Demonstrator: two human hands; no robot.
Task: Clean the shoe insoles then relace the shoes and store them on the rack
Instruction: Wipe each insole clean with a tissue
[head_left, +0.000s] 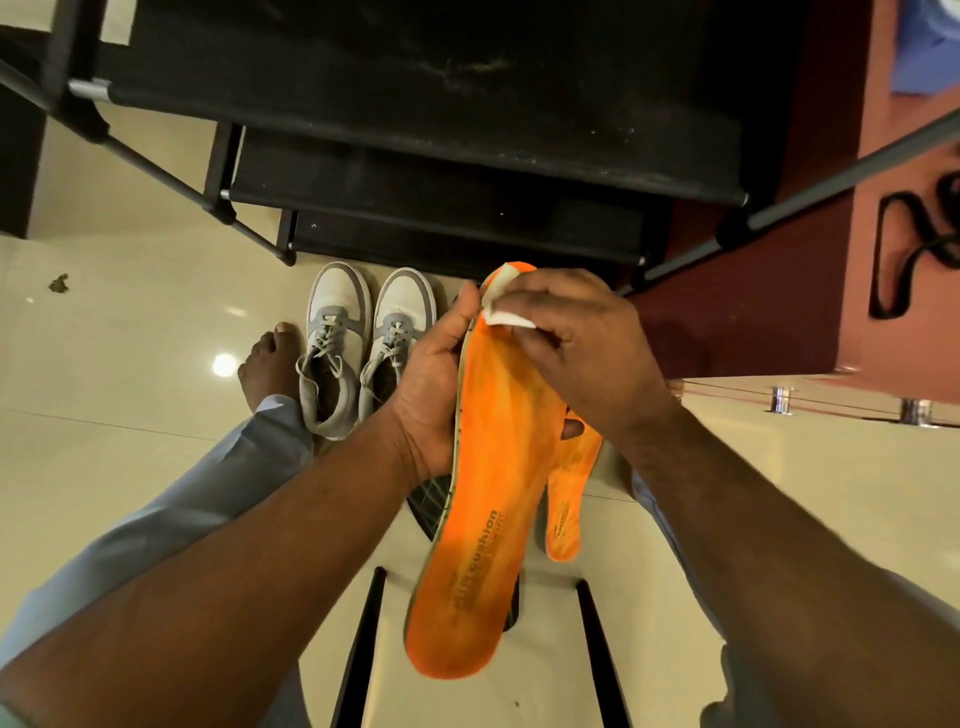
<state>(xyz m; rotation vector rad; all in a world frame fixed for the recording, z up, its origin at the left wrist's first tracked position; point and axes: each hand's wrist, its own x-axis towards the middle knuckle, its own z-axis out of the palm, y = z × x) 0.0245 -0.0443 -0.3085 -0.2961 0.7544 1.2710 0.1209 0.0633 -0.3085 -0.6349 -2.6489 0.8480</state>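
Left hand wrapped round the insole edge, long way running from toe under the right hand down to heel, right fingers pinching a wipe on the toe end.

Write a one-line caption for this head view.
Left hand holds an orange insole while the right hand wipes its toe end with a white cloth.

Head-worn view, steeply downward, close
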